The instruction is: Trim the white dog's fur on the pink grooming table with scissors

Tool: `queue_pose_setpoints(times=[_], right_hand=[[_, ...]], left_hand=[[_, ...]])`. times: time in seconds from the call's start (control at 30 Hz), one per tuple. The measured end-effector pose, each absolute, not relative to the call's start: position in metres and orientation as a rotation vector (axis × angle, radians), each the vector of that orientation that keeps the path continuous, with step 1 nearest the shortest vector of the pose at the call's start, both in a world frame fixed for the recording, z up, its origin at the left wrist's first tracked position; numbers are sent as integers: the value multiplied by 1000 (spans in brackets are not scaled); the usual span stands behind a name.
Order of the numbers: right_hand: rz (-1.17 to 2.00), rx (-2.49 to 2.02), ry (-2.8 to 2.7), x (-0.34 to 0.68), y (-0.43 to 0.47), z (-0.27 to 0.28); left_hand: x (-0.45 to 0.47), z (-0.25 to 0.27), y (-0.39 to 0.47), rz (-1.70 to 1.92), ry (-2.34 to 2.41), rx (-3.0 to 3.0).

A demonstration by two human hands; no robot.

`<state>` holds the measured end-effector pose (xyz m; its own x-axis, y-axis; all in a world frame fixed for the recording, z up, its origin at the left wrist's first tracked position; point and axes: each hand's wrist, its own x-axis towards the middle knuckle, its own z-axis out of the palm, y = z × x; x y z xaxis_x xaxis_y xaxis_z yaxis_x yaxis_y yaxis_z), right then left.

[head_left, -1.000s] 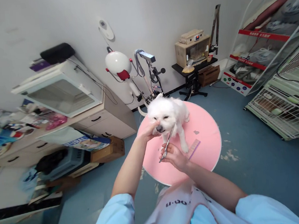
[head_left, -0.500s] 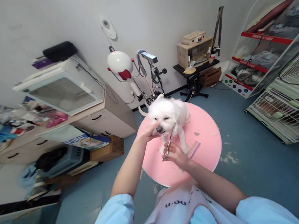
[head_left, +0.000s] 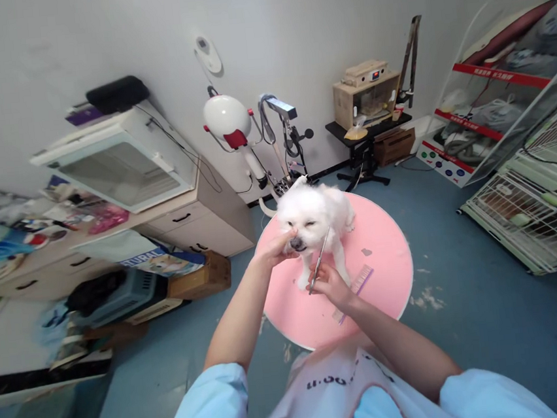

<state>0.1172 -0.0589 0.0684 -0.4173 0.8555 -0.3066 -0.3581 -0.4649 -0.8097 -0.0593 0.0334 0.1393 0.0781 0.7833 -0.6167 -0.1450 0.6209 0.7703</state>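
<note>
A white dog [head_left: 303,208] sits on a round pink table [head_left: 385,241], its face toward me. My left hand [head_left: 277,248] is closed on the side of its muzzle, the thumb beside the nose; the fingers underneath are partly hidden. Metal scissors [head_left: 320,261] are in my right hand [head_left: 334,287], blades pointing up against the fur by the dog's cheek and chin. To the right of that hand a purple-backed comb [head_left: 362,281] lies on the table, part of it behind my wrist.
A white and red lamp-like device [head_left: 224,117] and a metal arm [head_left: 278,106] stand behind the table. Drawer cabinets [head_left: 181,218] are to the left, wire cages [head_left: 529,211] and a shelf unit [head_left: 497,76] to the right. Hair clippings [head_left: 427,298] lie on the floor.
The scissors have shifted slightly right and up with my right hand, and their handles look closer together. My left hand stays at the dog's muzzle.
</note>
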Motion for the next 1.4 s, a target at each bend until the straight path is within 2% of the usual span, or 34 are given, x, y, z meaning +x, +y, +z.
queue_pose_setpoints(times=[1.13,1.4], right_hand=[[1959,-999,-906,137,-39,73],[2070,-775,-744,113,-56,55]], left_hand=[[-60,137,29,733,1322,604],[-51,150,31,769,1335,569]])
